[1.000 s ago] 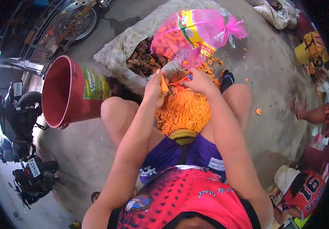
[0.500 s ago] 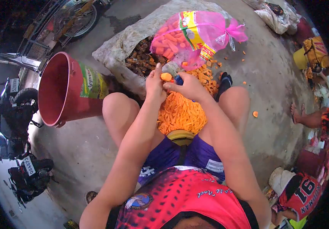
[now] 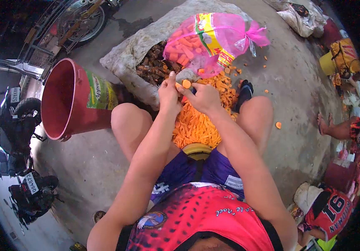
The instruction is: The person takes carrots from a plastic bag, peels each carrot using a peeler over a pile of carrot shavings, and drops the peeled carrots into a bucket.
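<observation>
My left hand [image 3: 168,94] is closed on an orange carrot [image 3: 186,84], its round cut end facing up. Close beside it, my right hand [image 3: 205,98] grips a tool with a dark blue handle [image 3: 193,90]; its working end is too small to make out. Both hands meet above a heap of carrot strips [image 3: 196,127] between my knees, with the rim of a yellow container [image 3: 196,148] showing beneath. Just beyond the hands lie many short carrot pieces [image 3: 224,85]. A pink mesh bag [image 3: 238,35] of peeled carrots rests behind them.
A large white sack [image 3: 123,54] with dark, dirty roots [image 3: 150,67] lies ahead. On the left stands a red bucket [image 3: 58,100], with parked motorcycles [image 3: 17,121] beyond. A person in a red jersey [image 3: 328,211] is at lower right; another person's foot [image 3: 324,124] shows at right.
My right hand has drawn in toward my left and slightly down, covering more of the blue handle. The carrot's end has shifted a little to the right and now faces up more squarely.
</observation>
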`<state>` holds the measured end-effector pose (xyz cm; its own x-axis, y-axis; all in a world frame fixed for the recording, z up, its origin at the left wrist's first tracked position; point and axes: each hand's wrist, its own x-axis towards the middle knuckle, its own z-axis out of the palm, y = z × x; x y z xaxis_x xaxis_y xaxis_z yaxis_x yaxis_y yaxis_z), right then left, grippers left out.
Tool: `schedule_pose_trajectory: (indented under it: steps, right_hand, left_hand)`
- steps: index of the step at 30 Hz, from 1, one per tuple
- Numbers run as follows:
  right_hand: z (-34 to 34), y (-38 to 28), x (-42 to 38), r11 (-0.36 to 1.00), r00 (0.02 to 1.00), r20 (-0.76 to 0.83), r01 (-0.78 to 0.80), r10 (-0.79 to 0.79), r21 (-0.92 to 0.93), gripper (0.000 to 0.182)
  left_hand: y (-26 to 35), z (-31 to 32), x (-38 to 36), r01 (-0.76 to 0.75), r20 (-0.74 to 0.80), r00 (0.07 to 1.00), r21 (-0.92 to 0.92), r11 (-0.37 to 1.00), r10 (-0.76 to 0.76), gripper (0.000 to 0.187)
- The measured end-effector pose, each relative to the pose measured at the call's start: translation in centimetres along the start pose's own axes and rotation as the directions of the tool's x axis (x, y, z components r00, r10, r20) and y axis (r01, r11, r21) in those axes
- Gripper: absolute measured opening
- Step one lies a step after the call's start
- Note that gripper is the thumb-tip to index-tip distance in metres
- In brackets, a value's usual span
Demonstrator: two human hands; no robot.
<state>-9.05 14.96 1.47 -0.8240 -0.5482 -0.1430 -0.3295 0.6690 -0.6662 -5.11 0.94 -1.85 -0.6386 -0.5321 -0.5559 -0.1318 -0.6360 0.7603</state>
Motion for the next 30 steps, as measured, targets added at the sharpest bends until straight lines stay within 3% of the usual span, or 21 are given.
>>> schedule_pose_trajectory:
  steps: [4, 7, 8, 9, 12, 14, 15, 17, 18, 19, 21, 22, 23, 25, 28, 29, 30]
  right_hand:
    - [-1.2, 0.7, -0.7, 0.999, 0.997, 0.079, 0.021, -0.024, 0.032, 0.081]
    - [-2.5, 1.7, -0.8, 0.994, 0.986, 0.163, -0.042, 0.025, 0.100, 0.082]
    - [-3.0, 1.9, -0.9, 0.984, 0.984, 0.168, -0.092, 0.066, 0.150, 0.083]
    - [-3.7, 2.0, -1.0, 0.970, 0.979, 0.177, -0.139, 0.104, 0.200, 0.083]
    - [-3.5, 3.2, 0.1, 0.933, 0.976, 0.157, -0.194, 0.152, 0.302, 0.083]
    - [-3.3, 3.4, 0.7, 0.905, 0.988, 0.087, -0.155, 0.131, 0.396, 0.083]
    - [-1.3, 5.6, 2.3, 0.904, 0.998, 0.031, -0.069, 0.062, 0.422, 0.064]
    - [-3.9, 4.1, 2.1, 0.885, 0.988, 0.122, -0.135, 0.090, 0.445, 0.049]
    - [-5.3, 3.4, 1.8, 0.876, 0.980, 0.169, -0.173, 0.107, 0.451, 0.042]
    - [-6.3, 3.6, 2.3, 0.872, 0.991, 0.107, -0.122, 0.080, 0.474, 0.031]
    - [-9.7, 2.7, 3.2, 0.843, 0.998, 0.019, -0.055, 0.053, 0.536, 0.034]
    - [-11.0, 2.3, 3.6, 0.824, 0.999, -0.020, -0.022, 0.041, 0.566, 0.036]
    - [-12.0, 2.0, 4.2, 0.812, 0.999, -0.040, 0.006, 0.021, 0.584, 0.033]
    - [-13.8, 1.7, 5.5, 0.785, 0.995, -0.094, 0.073, -0.018, 0.616, 0.031]
    - [-16.2, 2.4, 6.5, 0.692, 0.997, -0.015, 0.068, -0.082, 0.719, 0.031]
    - [-16.2, 3.7, 7.0, 0.690, 0.999, -0.038, 0.052, -0.035, 0.722, 0.034]
    - [-16.1, 5.3, 7.5, 0.686, 0.998, -0.055, 0.033, 0.011, 0.727, 0.037]
  left_hand:
    - [4.2, -2.0, -0.3, 0.046, -0.082, 0.995, -0.084, 0.995, -0.053, 0.033]
    - [12.5, -6.8, 0.0, -0.183, -0.055, 0.983, -0.408, 0.895, 0.176, 0.040]
    - [15.9, -11.4, 2.6, -0.269, -0.024, 0.951, -0.559, 0.784, 0.309, 0.049]
    - [20.0, -15.3, 3.1, -0.308, 0.116, 0.885, -0.581, 0.753, 0.452, 0.063]
    - [26.5, -20.4, 1.9, -0.414, -0.009, 0.727, -0.803, 0.428, 0.687, 0.095]
    - [27.1, -20.2, 1.3, -0.515, -0.251, 0.782, -0.776, 0.365, 0.570, 0.077]
    - [26.2, -18.8, 0.9, -0.496, -0.185, 0.789, -0.756, 0.428, 0.586, 0.069]
    - [22.7, -15.4, 0.4, -0.453, -0.057, 0.804, -0.703, 0.549, 0.591, 0.052]
    - [20.7, -14.2, 0.7, -0.353, 0.048, 0.849, -0.689, 0.633, 0.526, 0.042]
    - [18.5, -12.6, 1.1, -0.246, 0.152, 0.881, -0.660, 0.710, 0.447, 0.031]
    - [14.5, -6.6, 0.4, -0.091, 0.347, 0.871, -0.584, 0.807, 0.349, 0.029]
    - [13.5, -3.4, -0.6, -0.105, 0.343, 0.893, -0.472, 0.875, 0.292, 0.032]
    - [12.4, -1.1, -0.1, 0.108, 0.582, 0.776, -0.499, 0.860, 0.241, 0.032]
    - [11.6, 4.4, -0.9, 0.160, 0.659, 0.732, -0.413, 0.897, 0.173, 0.030]
    - [11.2, 10.2, -0.2, 0.125, 0.619, 0.774, -0.355, 0.927, 0.133, 0.031]
    - [10.8, 11.3, 0.8, 0.114, 0.650, 0.744, -0.348, 0.931, 0.152, 0.028]
    - [10.2, 12.1, 1.4, 0.077, 0.618, 0.775, -0.294, 0.953, 0.128, 0.028]
